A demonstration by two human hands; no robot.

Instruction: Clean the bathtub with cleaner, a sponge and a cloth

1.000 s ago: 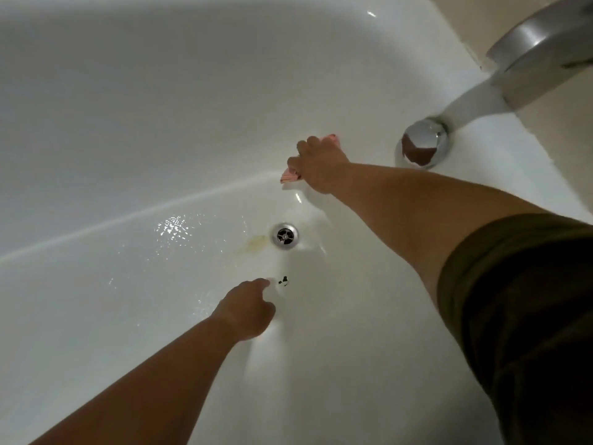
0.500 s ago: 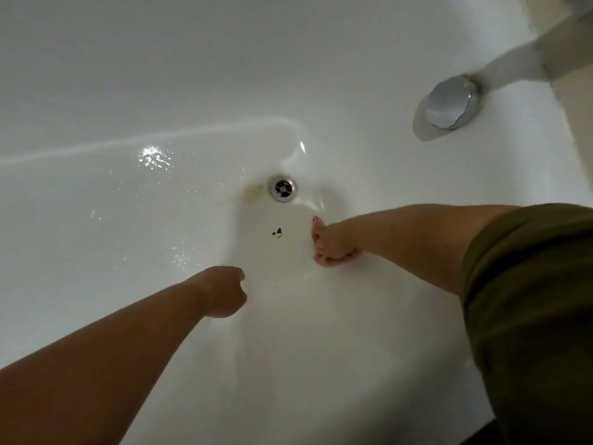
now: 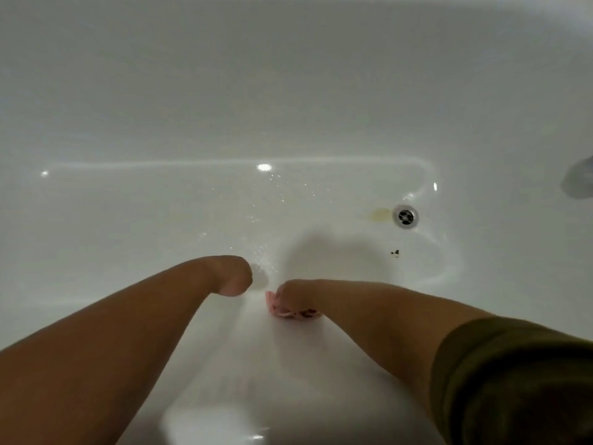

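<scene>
The right hand (image 3: 296,295) curls over a crumpled pink fabric cloth (image 3: 290,311), light, limp, probably slippery when wet and best gripped bunched mid-wad, on the glossy white bathtub (image 3: 160,203) floor well apart from the round metal drain (image 3: 405,216); the left hand (image 3: 236,276) grip cannot be determined.

The light is dim and grey, and the far wall of my bathtub (image 3: 288,75) fades to flat murk. Small hard glints sit on the wet floor, with a broad soft sheen at the bottom edge. My arms throw a wide, soft shadow toward the drain (image 3: 405,216). My left hand (image 3: 236,277) and right hand (image 3: 293,293) are smeared by motion blur and I cannot make out fingers. The tub's lines bow, and the fitting (image 3: 579,181) at the right edge is a smudge.
</scene>
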